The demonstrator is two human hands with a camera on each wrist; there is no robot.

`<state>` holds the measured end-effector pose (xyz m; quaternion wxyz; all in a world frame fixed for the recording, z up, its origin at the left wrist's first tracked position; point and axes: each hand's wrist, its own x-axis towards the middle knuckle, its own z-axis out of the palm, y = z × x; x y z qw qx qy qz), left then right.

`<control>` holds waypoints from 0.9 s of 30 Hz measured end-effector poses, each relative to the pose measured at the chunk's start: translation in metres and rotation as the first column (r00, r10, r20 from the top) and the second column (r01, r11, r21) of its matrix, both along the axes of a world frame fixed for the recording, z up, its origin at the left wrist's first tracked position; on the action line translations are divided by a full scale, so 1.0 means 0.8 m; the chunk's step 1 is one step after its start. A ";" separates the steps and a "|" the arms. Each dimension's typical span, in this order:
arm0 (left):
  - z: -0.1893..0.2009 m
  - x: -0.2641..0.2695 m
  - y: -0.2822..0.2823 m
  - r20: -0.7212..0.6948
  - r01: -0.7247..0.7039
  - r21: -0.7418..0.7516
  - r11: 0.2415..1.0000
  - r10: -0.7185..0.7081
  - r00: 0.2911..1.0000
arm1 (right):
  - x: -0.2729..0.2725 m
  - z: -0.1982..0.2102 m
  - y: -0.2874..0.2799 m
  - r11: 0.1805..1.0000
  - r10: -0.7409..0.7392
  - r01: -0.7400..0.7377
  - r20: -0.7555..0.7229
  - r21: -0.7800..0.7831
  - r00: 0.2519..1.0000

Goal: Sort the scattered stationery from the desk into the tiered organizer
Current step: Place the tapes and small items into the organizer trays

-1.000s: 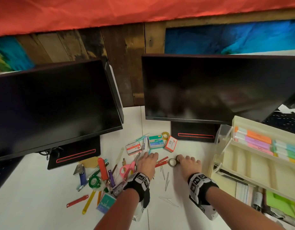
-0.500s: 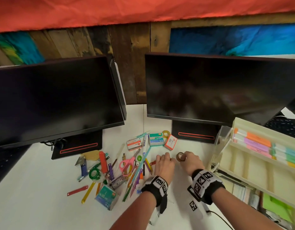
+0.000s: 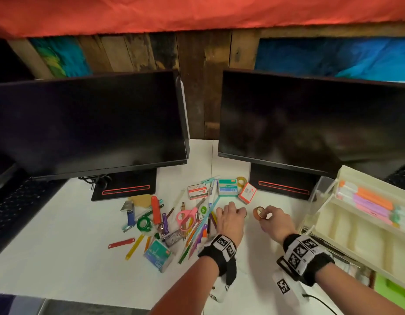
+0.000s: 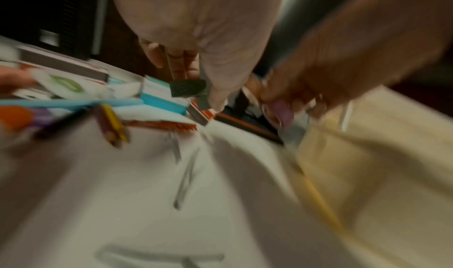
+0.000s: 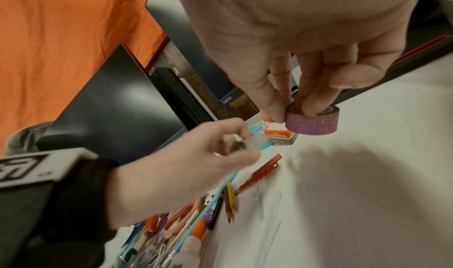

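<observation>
My right hand [image 3: 263, 214] pinches a glittery pink-purple tape roll [image 5: 311, 125] between thumb and fingers, just above the white desk [image 3: 60, 258]; the roll [image 3: 258, 212] hangs left of the cream tiered organizer [image 3: 347, 233]. My left hand [image 3: 239, 211] hovers beside it at the right edge of the stationery pile. Its thumb and fingers pinch a small dark object [image 4: 187, 88], which is too blurred to name. Pencils [image 5: 230, 202] and a red flat clip bar [image 5: 259, 173] lie under the hands.
The pile holds pink scissors [image 3: 186, 215], a green tape dispenser [image 3: 144, 223], staple boxes [image 3: 227, 187] and pens. Pastel highlighters [image 3: 374, 201] fill the organizer's upper tier. Two dark monitors [image 3: 90, 123] stand behind on stands.
My right hand has picked the tape roll up from the desk and carried it slightly right. My left hand left the pile, moved right and closed its fingers on the small dark object.
</observation>
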<state>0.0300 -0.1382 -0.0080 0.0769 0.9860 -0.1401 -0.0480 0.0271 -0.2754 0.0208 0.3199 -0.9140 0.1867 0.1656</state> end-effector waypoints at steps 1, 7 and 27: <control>0.002 -0.002 0.013 0.041 -0.017 -0.079 0.997 0.021 0.999 | 0.000 0.000 0.001 1.000 0.001 -0.001 0.008 0.009 1.000; 0.013 -0.005 0.118 -0.009 -0.223 -0.475 0.851 0.249 0.969 | -0.008 -0.002 0.018 0.991 0.050 -0.052 0.020 0.120 0.999; 0.058 -0.019 0.086 -0.071 -0.186 -0.512 0.839 0.175 0.982 | -0.100 0.024 0.003 0.964 0.138 -0.187 0.249 0.187 0.959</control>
